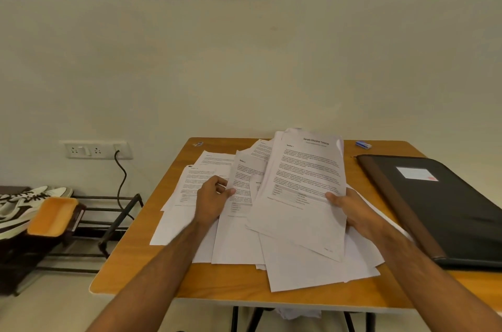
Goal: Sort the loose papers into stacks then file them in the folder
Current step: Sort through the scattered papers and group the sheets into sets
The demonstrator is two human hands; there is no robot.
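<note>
Loose papers [244,223] spread in an overlapping heap across the middle of a wooden table [217,282], printed sides up, some edges fanned toward the left and near sides. Right hand [353,212] gripping a sheaf of sheets [304,182] by its right edge, thumb on top of the printed face and fingers curled underneath, out of sight; sheaf lifted and tilted above the heap, far end raised toward the wall, heading partly legible at its top. Left hand [212,198] over the left part of the heap, fingers curled, thumb and fingertips pinching the edge of one sheet [241,185] lying just left of the lifted sheaf. Both forearms bare, reaching in from the near edge.

Black folder [445,209] closed and flat on the right side of the table, brown spine toward the papers, a pale label on its cover, well apart from both hands though close to the heap's right edge. Small blue object [363,144] at the far right of the table by the wall; a small clip-like item [198,144] at the far left corner, too small to identify.

Left of the table: a dark metal rack [108,220] holding sneakers [24,209] and an orange tray [53,216]; a wall socket [96,149] with a black cord [122,179] hanging from it.
</note>
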